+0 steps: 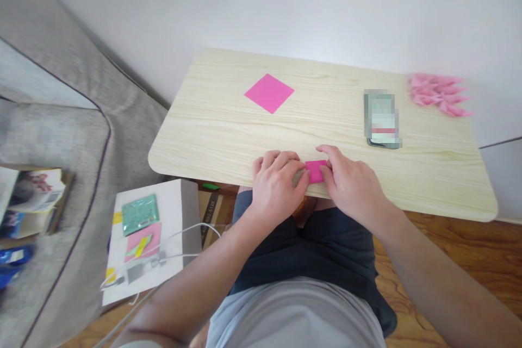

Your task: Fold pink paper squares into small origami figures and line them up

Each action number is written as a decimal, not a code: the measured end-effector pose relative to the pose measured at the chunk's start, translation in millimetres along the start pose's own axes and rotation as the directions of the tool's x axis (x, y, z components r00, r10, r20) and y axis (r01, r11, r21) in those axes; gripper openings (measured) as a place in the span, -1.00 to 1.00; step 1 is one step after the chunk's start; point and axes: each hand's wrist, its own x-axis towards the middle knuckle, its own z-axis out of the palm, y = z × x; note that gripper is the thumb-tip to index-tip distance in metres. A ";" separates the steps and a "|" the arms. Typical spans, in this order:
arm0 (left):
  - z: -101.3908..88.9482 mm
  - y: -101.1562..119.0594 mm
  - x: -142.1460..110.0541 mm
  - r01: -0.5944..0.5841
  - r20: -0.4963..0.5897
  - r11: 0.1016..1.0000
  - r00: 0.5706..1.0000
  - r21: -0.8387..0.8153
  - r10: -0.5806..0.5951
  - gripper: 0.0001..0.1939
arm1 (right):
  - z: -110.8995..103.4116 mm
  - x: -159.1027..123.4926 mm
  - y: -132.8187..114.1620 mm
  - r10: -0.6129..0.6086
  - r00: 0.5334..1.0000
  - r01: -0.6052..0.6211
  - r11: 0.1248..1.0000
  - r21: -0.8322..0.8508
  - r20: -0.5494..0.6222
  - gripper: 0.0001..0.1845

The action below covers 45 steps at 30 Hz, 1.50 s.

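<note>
A small folded piece of bright pink paper [315, 172] lies at the near edge of the pale wooden table [326, 79]. My left hand [279, 179] grips its left end, fingers curled and thumb pressed close to the paper. At the other end, the thumb and fingers of my right hand [350, 182] pinch it, while the index finger sticks out away from it. Both palms face down, so part of the paper is hidden beneath the fingers. Farther back on the table is a flat pink paper square [269, 93], turned like a diamond.
A phone [381, 119], its screen blurred, lies right of centre. Several folded pink paper pieces [439, 94] sit at the back right. Left of the table, a white box [171, 196] carries a green packet [140, 214] and cables. A grey sofa [126, 119] stands beyond.
</note>
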 end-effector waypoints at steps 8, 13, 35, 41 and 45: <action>0.1 -3.4 -2.6 -0.012 -0.014 1.000 1.000 -0.015 0.011 -0.81 | -2.7 2.1 -5.0 0.048 0.997 -0.047 0.999 -0.020 0.058 -0.52; 1.6 -4.3 -1.9 -0.014 -0.027 1.000 1.000 -0.012 0.013 -0.82 | -2.3 3.3 -5.7 0.071 0.994 -0.072 0.997 0.007 0.081 -0.50; 5.3 -2.5 -1.7 -0.022 -0.028 0.999 0.999 0.037 0.023 -0.83 | -1.4 12.8 -15.1 0.152 0.984 -0.148 0.988 -0.047 0.098 -0.56; 6.3 -3.1 -1.9 -0.028 -0.036 0.999 0.999 0.045 0.030 -0.81 | 4.4 0.5 -4.5 0.220 0.976 -0.215 0.960 0.181 -0.007 -0.58; 7.3 -1.9 -1.9 -0.023 -0.040 0.998 0.999 0.051 0.025 -0.81 | 6.5 -11.7 3.4 0.243 0.969 -0.217 0.923 0.317 -0.046 -0.58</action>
